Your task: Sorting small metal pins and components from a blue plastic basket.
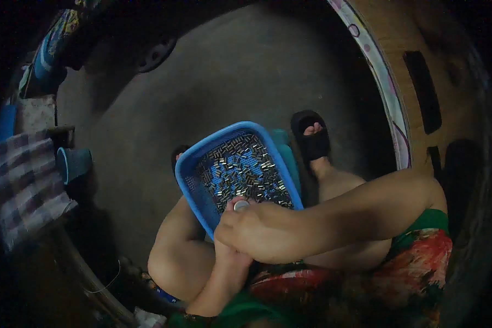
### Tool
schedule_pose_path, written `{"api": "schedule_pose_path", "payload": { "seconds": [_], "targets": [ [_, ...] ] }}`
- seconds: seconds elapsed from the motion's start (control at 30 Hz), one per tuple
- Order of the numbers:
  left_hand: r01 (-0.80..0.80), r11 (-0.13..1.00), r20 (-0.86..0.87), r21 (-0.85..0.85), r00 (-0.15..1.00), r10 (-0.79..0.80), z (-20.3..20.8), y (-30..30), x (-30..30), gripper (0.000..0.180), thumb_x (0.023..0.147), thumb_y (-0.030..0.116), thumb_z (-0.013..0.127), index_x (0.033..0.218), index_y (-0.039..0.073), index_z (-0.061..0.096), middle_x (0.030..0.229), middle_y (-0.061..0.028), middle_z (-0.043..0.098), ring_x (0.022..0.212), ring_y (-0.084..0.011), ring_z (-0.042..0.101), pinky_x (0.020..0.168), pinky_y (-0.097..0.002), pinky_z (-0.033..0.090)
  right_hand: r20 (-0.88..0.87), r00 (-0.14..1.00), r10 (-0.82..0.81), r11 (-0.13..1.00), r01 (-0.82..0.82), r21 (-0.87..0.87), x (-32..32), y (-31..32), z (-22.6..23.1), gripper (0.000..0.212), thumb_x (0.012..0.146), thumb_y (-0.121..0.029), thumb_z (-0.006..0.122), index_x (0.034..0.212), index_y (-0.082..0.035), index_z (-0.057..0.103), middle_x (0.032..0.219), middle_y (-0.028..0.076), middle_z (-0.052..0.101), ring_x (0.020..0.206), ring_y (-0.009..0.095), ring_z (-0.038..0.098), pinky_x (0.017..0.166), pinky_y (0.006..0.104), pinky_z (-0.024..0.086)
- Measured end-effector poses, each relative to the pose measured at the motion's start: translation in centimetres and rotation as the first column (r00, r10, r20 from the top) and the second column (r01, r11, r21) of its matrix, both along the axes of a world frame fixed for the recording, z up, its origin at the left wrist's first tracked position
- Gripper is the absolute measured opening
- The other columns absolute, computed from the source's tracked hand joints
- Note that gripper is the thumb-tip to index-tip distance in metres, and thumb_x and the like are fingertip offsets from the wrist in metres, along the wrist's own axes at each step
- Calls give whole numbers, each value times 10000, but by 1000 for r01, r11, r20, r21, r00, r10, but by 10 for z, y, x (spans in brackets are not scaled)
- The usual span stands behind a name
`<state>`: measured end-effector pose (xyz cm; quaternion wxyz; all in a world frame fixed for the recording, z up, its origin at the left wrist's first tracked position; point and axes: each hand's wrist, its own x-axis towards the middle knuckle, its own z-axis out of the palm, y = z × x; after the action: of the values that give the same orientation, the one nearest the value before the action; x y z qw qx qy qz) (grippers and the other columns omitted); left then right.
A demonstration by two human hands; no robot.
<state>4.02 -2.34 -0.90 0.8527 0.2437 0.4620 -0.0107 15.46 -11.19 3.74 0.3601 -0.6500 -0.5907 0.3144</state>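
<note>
Two bare hands, left (229,253) and right (257,230), overlap at one blue mesh basket (190,183), its slim, shiny metal cylinders (265,164) too many to count. One round, pale disc (241,205) shows there; whether either hand's fingers clamp it, I cannot tell.

Garment (407,259): dark ground, large red floral print, pale touches. Green edging (431,220) near right elbow (433,191); green cloth (240,310) again by left forearm (216,287). Both forearms uncovered. Right slipper (314,145): black, broad-strapped, open-toed.
</note>
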Motion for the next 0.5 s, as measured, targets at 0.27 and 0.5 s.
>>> {"api": "schedule_pose_path", "payload": {
  "seconds": [0.27,0.5],
  "targets": [
    [-81,942,188,-327,971,148,9,7,14,272,884,323,411,989,81,477,869,-80,496,810,-196,488,709,-336,440,341,938,-68,991,25,129,-19,-1,11,244,669,-164,512,835,7,567,892,176,508,775,271,513,661,370,463],
    [1,951,266,-309,960,85,17,12,18,254,897,307,383,958,76,471,861,-91,478,799,-202,474,700,-308,450,238,915,-326,944,299,142,-34,-3,32,194,653,-175,529,709,4,581,807,165,528,686,262,518,628,343,461]
  ]
}}
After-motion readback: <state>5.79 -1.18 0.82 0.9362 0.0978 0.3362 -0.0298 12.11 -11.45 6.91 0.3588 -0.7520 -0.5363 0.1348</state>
